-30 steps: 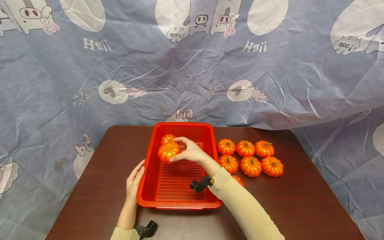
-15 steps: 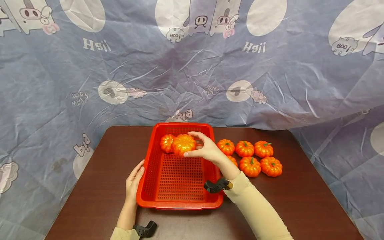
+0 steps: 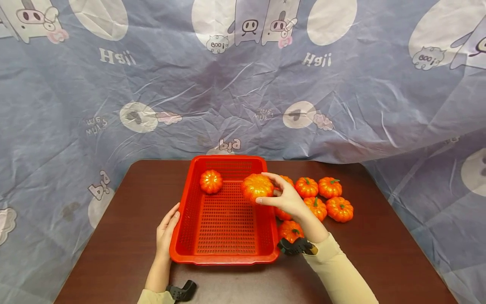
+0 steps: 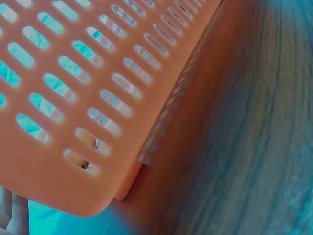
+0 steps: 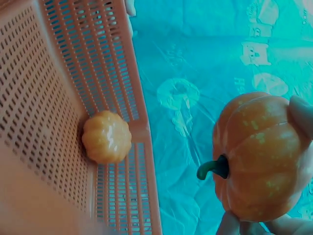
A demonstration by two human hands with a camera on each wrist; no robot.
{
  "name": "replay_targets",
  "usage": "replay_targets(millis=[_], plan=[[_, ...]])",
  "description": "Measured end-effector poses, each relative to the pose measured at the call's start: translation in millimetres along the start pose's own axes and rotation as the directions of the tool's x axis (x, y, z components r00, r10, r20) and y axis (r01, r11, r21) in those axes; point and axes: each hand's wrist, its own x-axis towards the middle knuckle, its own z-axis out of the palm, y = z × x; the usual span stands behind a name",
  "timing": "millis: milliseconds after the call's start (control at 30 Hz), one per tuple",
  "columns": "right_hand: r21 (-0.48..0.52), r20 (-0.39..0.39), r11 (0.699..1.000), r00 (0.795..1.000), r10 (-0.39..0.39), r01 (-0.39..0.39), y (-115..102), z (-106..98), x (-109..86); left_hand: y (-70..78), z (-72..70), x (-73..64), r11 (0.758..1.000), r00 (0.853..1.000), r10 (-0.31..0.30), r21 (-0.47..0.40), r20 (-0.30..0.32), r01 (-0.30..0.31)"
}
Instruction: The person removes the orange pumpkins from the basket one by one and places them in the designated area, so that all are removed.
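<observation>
My right hand (image 3: 287, 200) grips a small glossy orange pumpkin (image 3: 256, 188) between thumb and fingers, above the right side of a red slotted basket (image 3: 224, 259). In the right wrist view a green stem sticks out of the held pumpkin (image 5: 259, 159). A second pumpkin (image 3: 211, 182) sits inside the basket at its far left corner. With fingers extended, my left hand (image 3: 166, 232) rests against the basket's left outer side. The left wrist view is mostly filled by the slotted wall (image 4: 88, 88), with my fingers (image 4: 18, 213) at its lower left edge.
Several more pumpkins stand on the brown table (image 3: 379, 253) right of the basket, including a rear one (image 3: 330, 187) and a near one (image 3: 290, 231) beside the basket wall. My right forearm partly covers this group. A printed grey-blue cloth (image 3: 220, 93) hangs behind the table.
My right hand has carried the pumpkin rightward across the basket, away from the far left corner, which uncovers the pumpkin lying there. The left hand stays at the basket's side.
</observation>
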Motion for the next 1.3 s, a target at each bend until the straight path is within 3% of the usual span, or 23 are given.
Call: replay_targets(millis=[300, 533, 667, 1300], plan=[[0.034, -0.088, 0.998, 0.995, -0.04, 0.043, 19, -26, -21.3, 0.7, -1.4, 0.4, 1.0, 1.0, -0.005, 0.013, -0.007, 0.005], [-0.06, -0.161, 0.998, 0.987, 0.001, -0.011, 33, -54, -37.7, 1.3, -0.4, 0.8, 1.0, 1.0, -0.009, 0.002, -0.002, 0.009], [-0.043, -0.199, 0.999, 0.98, -0.012, 0.004, 41, -67, -47.3, 1.7, -0.2, 0.8, 1.0, 1.0, -0.009, 0.007, 0.001, 0.009], [0.056, -0.324, 0.991, 0.941, -0.097, 0.122, 92, -88, -80.5, 0.1, -1.0, 0.7, 1.0, 1.0, 0.001, -0.016, 0.008, -0.001]])
